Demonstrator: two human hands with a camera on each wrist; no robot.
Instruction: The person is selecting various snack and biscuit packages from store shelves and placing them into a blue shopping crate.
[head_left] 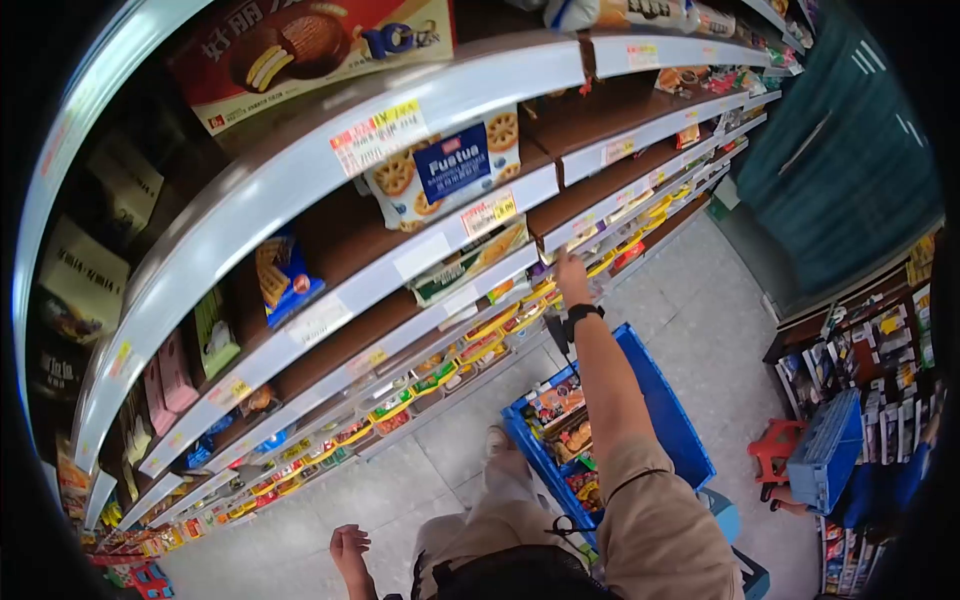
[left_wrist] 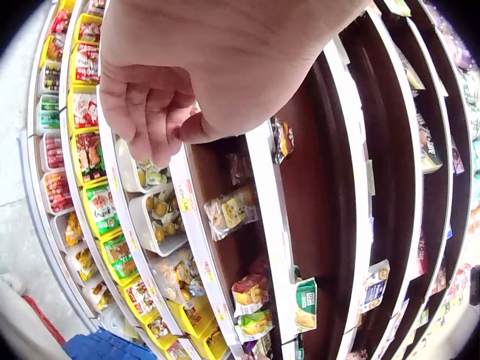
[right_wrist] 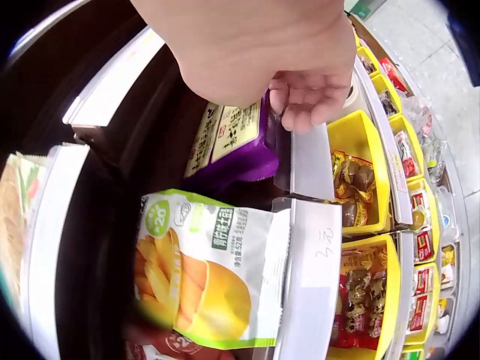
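Note:
My right hand [head_left: 572, 280] reaches to the front edge of a lower shelf. In the right wrist view, that hand [right_wrist: 307, 94] has loosely bent fingers right at the shelf edge, beside a purple package [right_wrist: 244, 146] with cream labels. A white-and-green bag of potato snacks [right_wrist: 214, 270] lies on the same shelf, nearer the camera. My left hand [head_left: 350, 548] hangs low at my side, away from the shelves. Its fingers are loosely curled with nothing in them; in the left wrist view, the hand [left_wrist: 165, 97] overlaps the shelves behind.
A blue shopping basket [head_left: 650, 370] with packaged snacks stands beside my legs. Yellow bins [right_wrist: 360, 150] of small wrapped snacks line the lower rows. A Fustua biscuit pack [head_left: 450, 165] sits on a higher shelf. A red stool [head_left: 775, 450] and another blue basket [head_left: 830, 450] are at right.

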